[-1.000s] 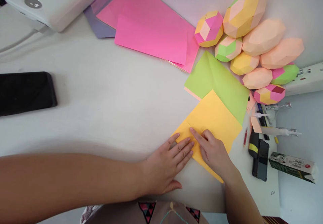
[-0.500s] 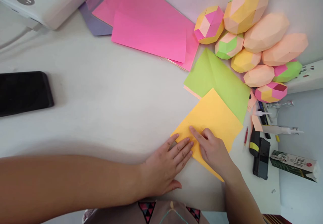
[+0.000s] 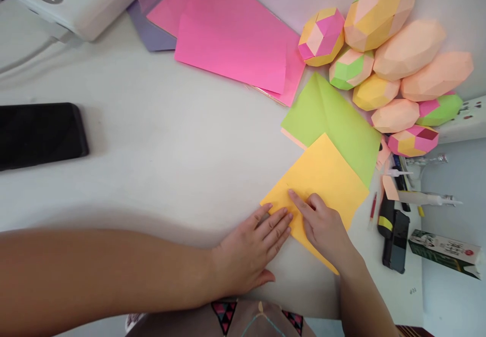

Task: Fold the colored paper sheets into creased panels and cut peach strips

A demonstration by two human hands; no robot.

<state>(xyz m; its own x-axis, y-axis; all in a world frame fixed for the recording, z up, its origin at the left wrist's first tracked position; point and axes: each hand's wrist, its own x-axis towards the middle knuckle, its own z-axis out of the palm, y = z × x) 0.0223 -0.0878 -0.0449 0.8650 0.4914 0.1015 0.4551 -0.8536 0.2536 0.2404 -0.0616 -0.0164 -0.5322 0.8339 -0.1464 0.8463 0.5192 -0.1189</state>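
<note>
A yellow sheet of paper (image 3: 326,175) lies on the table, turned like a diamond, its near side seemingly folded over. My left hand (image 3: 252,248) rests flat, fingers spread, with the fingertips on the sheet's near left edge. Just right of it, my right hand (image 3: 321,230) presses its stretched index finger on the yellow paper near a small mark. The other fingers of that hand are curled under and partly hidden; nothing shows in them. A green sheet (image 3: 337,119) lies partly beneath the yellow one, with a peach edge showing under it.
Pink sheets (image 3: 231,48) lie at the back. Several faceted paper shapes (image 3: 408,48) cluster at the back right. A black phone (image 3: 38,134) and a white device with a cable (image 3: 83,7) are on the left. A carton (image 3: 444,253), a dark phone (image 3: 397,240) and pens stand or lie right.
The whole view has shifted slightly, so things appear a little farther right. Both hands keep nearly the same places on the yellow paper.
</note>
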